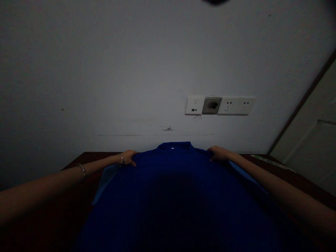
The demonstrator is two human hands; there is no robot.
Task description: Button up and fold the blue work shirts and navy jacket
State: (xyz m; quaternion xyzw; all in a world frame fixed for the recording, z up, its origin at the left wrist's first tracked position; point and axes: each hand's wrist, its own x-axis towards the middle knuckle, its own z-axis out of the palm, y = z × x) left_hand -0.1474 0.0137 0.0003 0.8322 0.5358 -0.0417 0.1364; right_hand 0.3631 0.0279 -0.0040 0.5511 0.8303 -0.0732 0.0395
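Reaching forward with both arms, the person is touching a blue garment (170,162) at its two shoulders. The left hand (128,157) is lying on one shoulder edge, its thumb standing apart from the fingers; the right hand (220,153) is resting on the other edge in nearly the same way. I cannot tell whether the fingers are pinching the cloth or only pressing it. Between the hands, the collar (181,144) is facing the wall (131,87), with a small label (172,148) showing inside. The garment is spreading over the dark red table (88,159), from the hands back toward the body. I am supposing that the hands are standing so wide because equal tension from both sides is making the shoulders straight. Just below the left hand, a lighter blue part (106,176) is showing, perhaps a sleeve. Beyond the right hand, sockets (237,106) are sitting on the wall, above the cloth.
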